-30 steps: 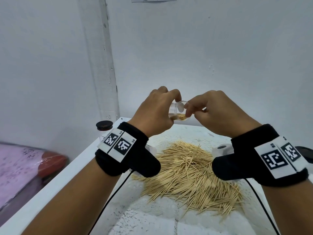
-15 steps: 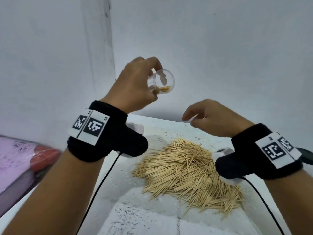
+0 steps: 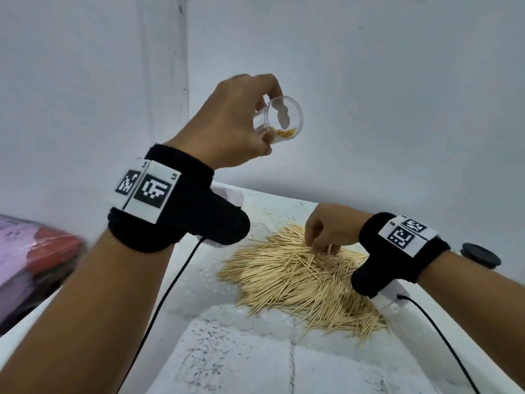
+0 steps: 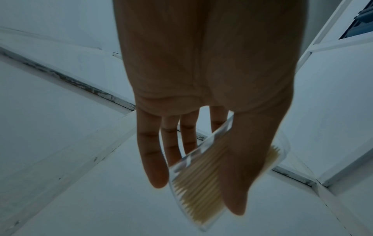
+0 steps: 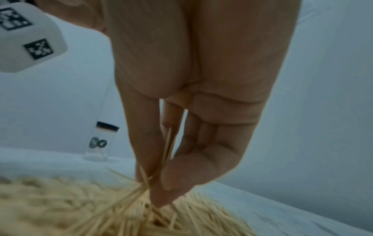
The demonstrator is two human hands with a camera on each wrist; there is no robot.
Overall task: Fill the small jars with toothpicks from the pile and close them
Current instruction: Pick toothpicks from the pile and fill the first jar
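The clear jar [image 3: 279, 120], partly filled with toothpicks, stays raised on its side in the left hand [image 3: 233, 123], thumb and fingers around it. The right hand [image 3: 331, 228] has dropped onto the pile [image 3: 298, 277] on the table [image 3: 255, 365], fingertips pinching several toothpicks.

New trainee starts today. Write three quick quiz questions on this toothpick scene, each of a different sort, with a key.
1. True or false: the jar in the left hand is empty.
2. Which hand is pinching toothpicks from the pile? A) left B) right
3. Fill in: the black lid lies on the ____.

Key: 1 false, it holds some toothpicks; 2 B; 3 table.
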